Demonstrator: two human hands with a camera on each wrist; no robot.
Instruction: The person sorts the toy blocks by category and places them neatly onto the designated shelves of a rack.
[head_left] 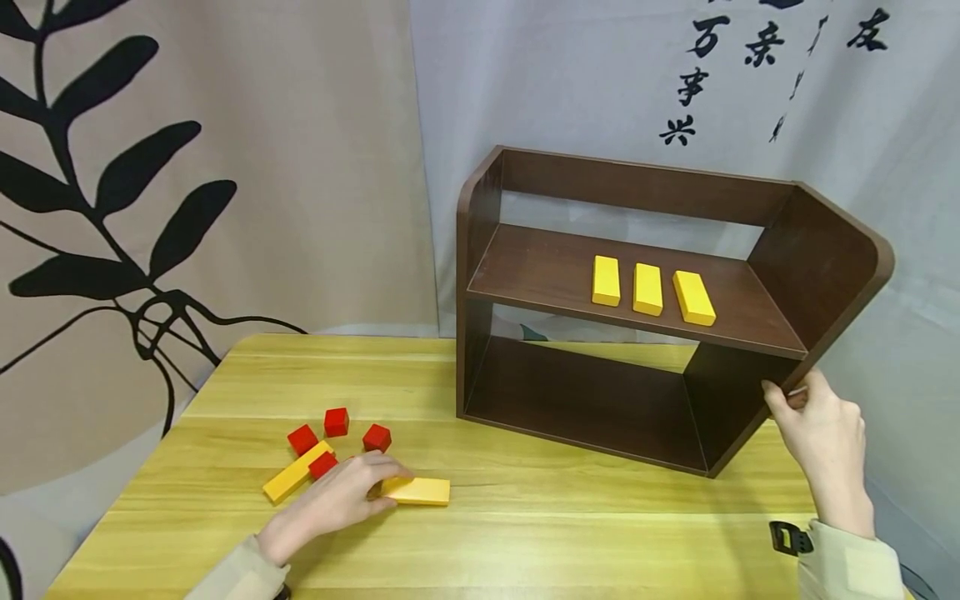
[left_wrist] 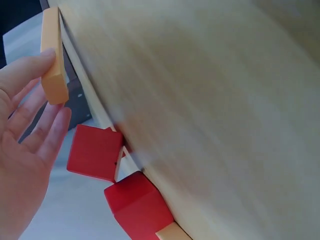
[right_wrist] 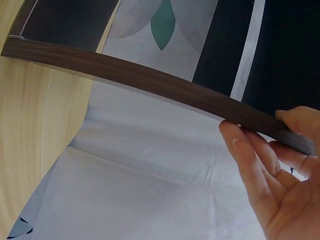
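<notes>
My left hand [head_left: 345,496] pinches a yellow rectangular block [head_left: 420,492] between thumb and fingers, low over the table; the left wrist view shows the thumb across one face of this block [left_wrist: 54,65]. At the right, my right hand [head_left: 825,433] grips the front edge of a dark brown two-tier shelf's side panel [head_left: 821,242]. In the right wrist view its thumb is on the inner side and its fingers [right_wrist: 250,160] on the outer side of the panel edge. Three yellow blocks [head_left: 647,289] lie in a row on the shelf's upper board.
Left of the held block are several red cubes [head_left: 336,422] around another yellow block [head_left: 288,481]. One red cube [head_left: 322,465] sits right by my left hand. The wooden table [head_left: 570,517] runs back to a curtain [head_left: 315,167]. A black wristband [head_left: 790,538] shows at my right sleeve.
</notes>
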